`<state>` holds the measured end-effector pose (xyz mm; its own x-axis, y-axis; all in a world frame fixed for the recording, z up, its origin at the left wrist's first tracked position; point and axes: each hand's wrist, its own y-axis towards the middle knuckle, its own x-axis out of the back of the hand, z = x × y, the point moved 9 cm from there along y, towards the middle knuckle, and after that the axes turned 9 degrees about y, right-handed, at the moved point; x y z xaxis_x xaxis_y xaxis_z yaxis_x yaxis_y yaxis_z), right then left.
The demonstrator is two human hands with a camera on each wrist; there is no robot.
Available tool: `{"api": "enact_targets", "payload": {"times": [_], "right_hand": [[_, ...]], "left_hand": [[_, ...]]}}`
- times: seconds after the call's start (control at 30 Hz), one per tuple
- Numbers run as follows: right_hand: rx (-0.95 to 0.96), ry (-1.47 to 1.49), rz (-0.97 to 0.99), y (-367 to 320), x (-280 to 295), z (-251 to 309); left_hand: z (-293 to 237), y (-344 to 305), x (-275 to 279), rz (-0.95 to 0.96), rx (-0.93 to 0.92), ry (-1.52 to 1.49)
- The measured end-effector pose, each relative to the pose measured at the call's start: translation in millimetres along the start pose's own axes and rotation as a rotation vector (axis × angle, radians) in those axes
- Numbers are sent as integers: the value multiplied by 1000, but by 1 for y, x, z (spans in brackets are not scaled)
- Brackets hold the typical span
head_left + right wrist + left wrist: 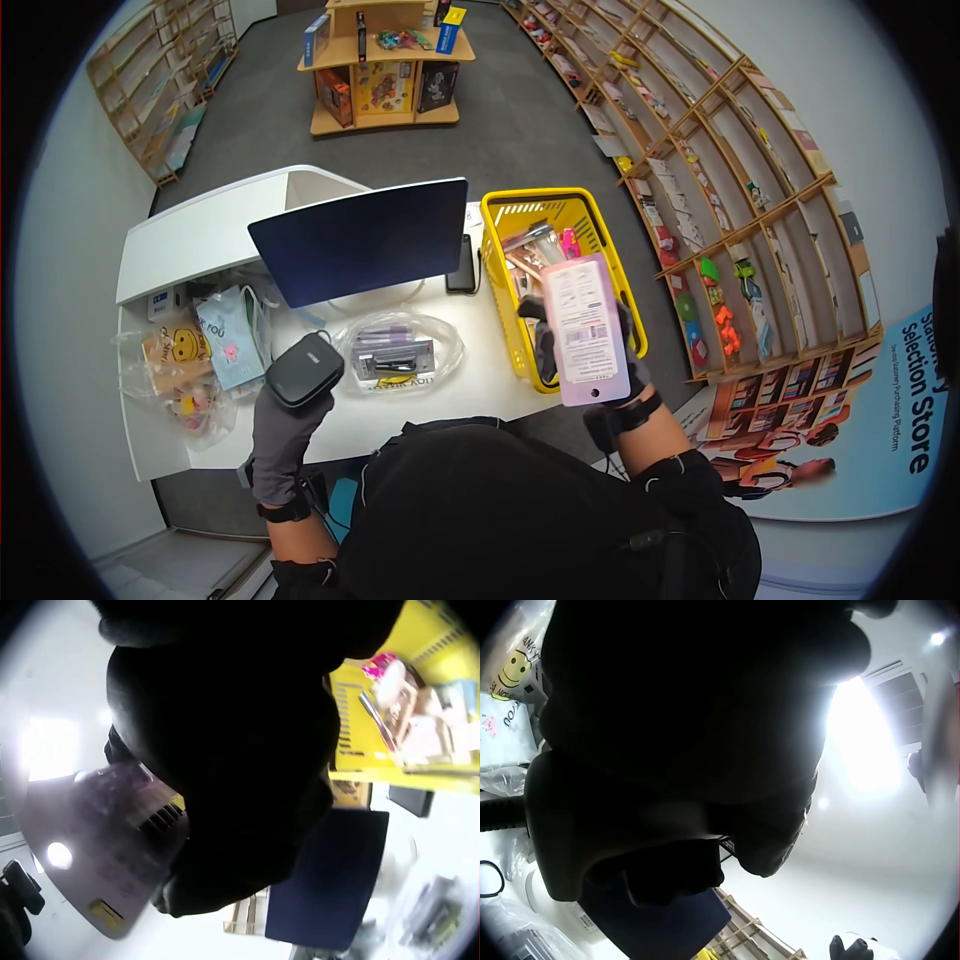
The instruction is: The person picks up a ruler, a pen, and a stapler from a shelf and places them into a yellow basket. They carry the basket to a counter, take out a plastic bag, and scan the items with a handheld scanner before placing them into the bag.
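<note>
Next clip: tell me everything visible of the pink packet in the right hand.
The pink packet is a flat, tall rectangle, pale pink to lilac, glossy like plastic or card. Its camera-facing side carries a white label with small print and a barcode, too small to read. It is held upright, slightly tilted, above the near end of the yellow basket, clear of the counter. The gloved right hand grips it from behind, fingers curled round its long edges.

On the white counter a dark monitor stands, a clear bag of packaged items lying just in front of it, a smiley-face bag further left. A yellow basket full of goods sits at the counter's right end, wooden shelves beyond.
</note>
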<state>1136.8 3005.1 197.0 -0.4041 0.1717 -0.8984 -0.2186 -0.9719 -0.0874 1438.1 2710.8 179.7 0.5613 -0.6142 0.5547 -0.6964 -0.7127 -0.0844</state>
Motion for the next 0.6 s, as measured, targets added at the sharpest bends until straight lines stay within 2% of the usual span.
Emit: {"api": "enact_targets", "payload": {"times": [0.13,0.3,0.4,0.43,0.47,0.5,0.53,0.6], "right_hand": [[-10,118,25,17,-17,-29],[-107,7,67,28,-25,-55],[-162,-29,94,38,-18,-76],[-256,176,135,43,3,-91],[-350,382,174,47,22,-103],[-442,589,211,48,18,-110],[-450,592,212,46,20,-112],[-348,426,25,45,12,-107]], "left_hand": [[-35,9,-13,33,-50,-3],[-33,6,-10,33,-34,-6],[-42,-3,-8,-7,-102,-37],[-46,-4,-9,-12,-96,-35],[-60,-5,-15,38,-172,30],[-76,-7,-21,88,-247,95],[-91,-9,-28,140,-323,160],[-119,-11,-35,198,-347,204]]}}
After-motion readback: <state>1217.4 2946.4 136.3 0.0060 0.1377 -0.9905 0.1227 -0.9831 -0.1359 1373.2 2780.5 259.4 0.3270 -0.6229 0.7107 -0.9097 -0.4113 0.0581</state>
